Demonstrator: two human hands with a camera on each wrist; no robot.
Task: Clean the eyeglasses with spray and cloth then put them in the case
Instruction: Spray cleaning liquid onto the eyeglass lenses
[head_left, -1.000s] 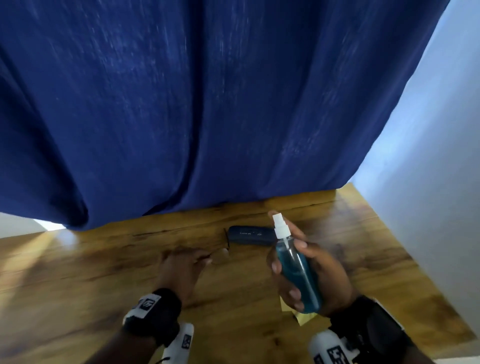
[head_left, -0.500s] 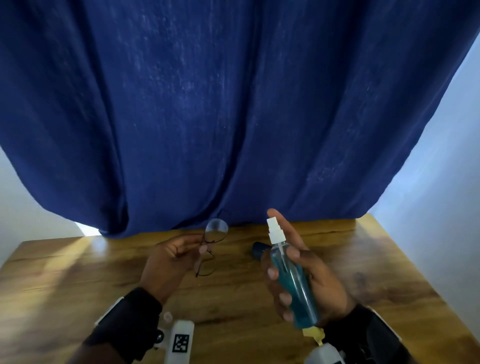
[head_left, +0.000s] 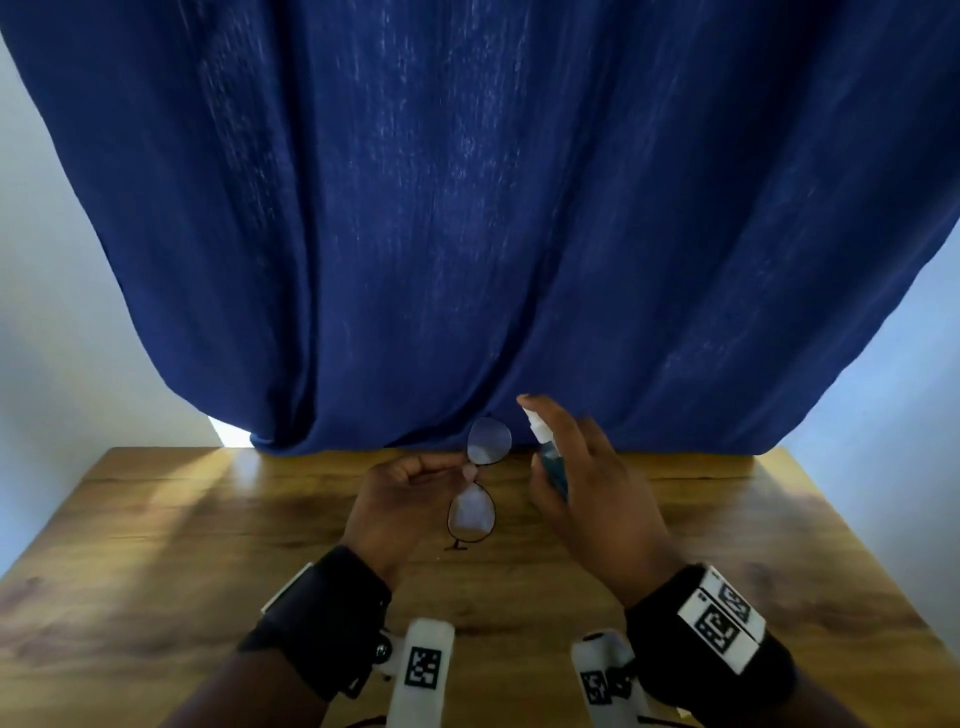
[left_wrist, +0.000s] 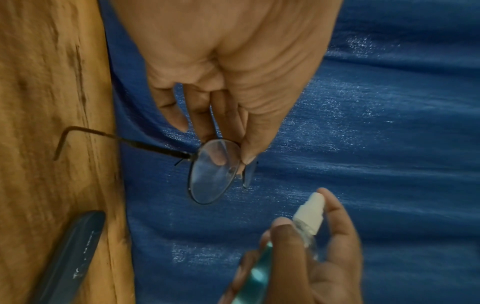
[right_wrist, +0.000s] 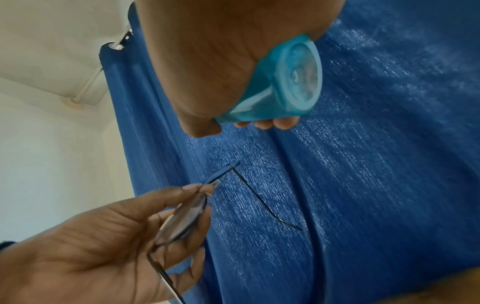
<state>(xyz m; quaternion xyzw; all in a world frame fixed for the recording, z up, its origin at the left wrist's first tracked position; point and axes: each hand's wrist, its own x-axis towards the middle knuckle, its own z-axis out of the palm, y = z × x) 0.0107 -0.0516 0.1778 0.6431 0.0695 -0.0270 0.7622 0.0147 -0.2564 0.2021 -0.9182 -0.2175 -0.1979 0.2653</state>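
Note:
Thin dark-rimmed eyeglasses (head_left: 472, 512) are held above the wooden table (head_left: 208, 519), one lens above the other. My left hand (head_left: 464, 469) pinches them at the bridge between thumb and fingertips (left_wrist: 246, 148). Just to their right, my right hand (head_left: 566, 457) grips a teal spray bottle (head_left: 551, 465). Its white nozzle (left_wrist: 310, 214) points toward the upper lens, and the index finger reaches over the top of the nozzle. The bottle's base (right_wrist: 291, 80) shows under the palm. A dark case (left_wrist: 70, 257) lies shut on the table. No cloth is in view.
A dark blue curtain (head_left: 467, 208) hangs right behind the table's far edge. White walls stand on both sides. Both wrists wear black bands with white marker blocks (head_left: 423, 665).
My left hand lifted the glasses off the table and turned the lenses toward the bottle. My right hand brought the bottle up beside them, with the index finger over the nozzle. The head view tilted up.

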